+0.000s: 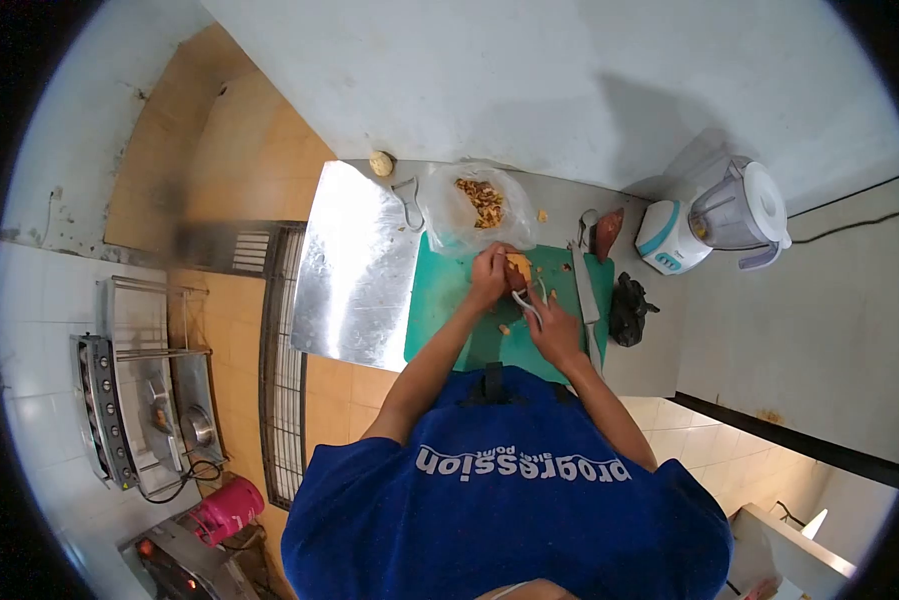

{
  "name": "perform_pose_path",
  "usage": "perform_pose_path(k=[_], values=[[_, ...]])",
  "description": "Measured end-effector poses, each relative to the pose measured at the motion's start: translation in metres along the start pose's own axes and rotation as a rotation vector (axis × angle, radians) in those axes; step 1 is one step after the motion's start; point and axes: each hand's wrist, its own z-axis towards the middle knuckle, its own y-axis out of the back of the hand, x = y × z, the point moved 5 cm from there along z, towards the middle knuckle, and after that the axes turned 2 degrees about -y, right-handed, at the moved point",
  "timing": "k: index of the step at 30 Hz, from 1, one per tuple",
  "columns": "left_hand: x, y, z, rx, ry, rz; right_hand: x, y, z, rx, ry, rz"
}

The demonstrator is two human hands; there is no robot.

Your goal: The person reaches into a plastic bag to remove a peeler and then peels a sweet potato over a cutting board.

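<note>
A partly peeled sweet potato (518, 270), orange flesh showing beside reddish-brown skin, is over the green cutting board (439, 300). My left hand (488, 272) is closed around its left side. My right hand (556, 328) grips a white-handled peeler (526, 303) at the lower right of the sweet potato. Small orange scraps lie on the board around both hands. Just beyond the board, a clear plastic bag (444, 212) holds a heap of peelings (482, 202). A large knife (584, 290) rests along the board's right side.
An unpeeled sweet potato (609, 233) and a black plastic bag (631, 310) lie right of the board. A blender (709, 225) stands further right. At the back left are a round pale item (381, 163) and another peeler-like tool (407, 203). The wall borders the worktop.
</note>
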Motion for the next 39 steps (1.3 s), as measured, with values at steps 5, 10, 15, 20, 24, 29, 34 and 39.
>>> perform_pose_path(k=[5,10,15,20,24,29,34,39], values=[[0.002,0.001,0.005,-0.097,-0.051,0.012,-0.009,0.001,-0.017,0.071,-0.07,0.033],[0.006,0.002,0.003,-0.017,0.031,-0.005,0.009,0.014,0.013,-0.089,-0.01,0.06],[0.006,0.004,0.004,-0.028,0.067,-0.005,0.008,-0.001,0.021,-0.024,-0.009,-0.032],[-0.011,-0.003,0.003,-0.071,-0.258,0.182,-0.001,-0.002,-0.002,-0.056,-0.019,0.082],[-0.004,0.006,0.009,-0.078,0.082,0.076,-0.012,-0.018,-0.033,0.18,-0.03,-0.037],[-0.011,0.004,0.0,-0.186,-0.102,0.065,-0.005,0.002,-0.014,-0.023,-0.038,0.099],[0.01,0.002,0.004,-0.132,0.012,-0.017,0.006,0.007,0.019,-0.072,-0.036,0.052],[0.006,0.003,0.004,-0.122,0.076,-0.046,0.002,-0.001,0.007,-0.105,0.004,0.078]])
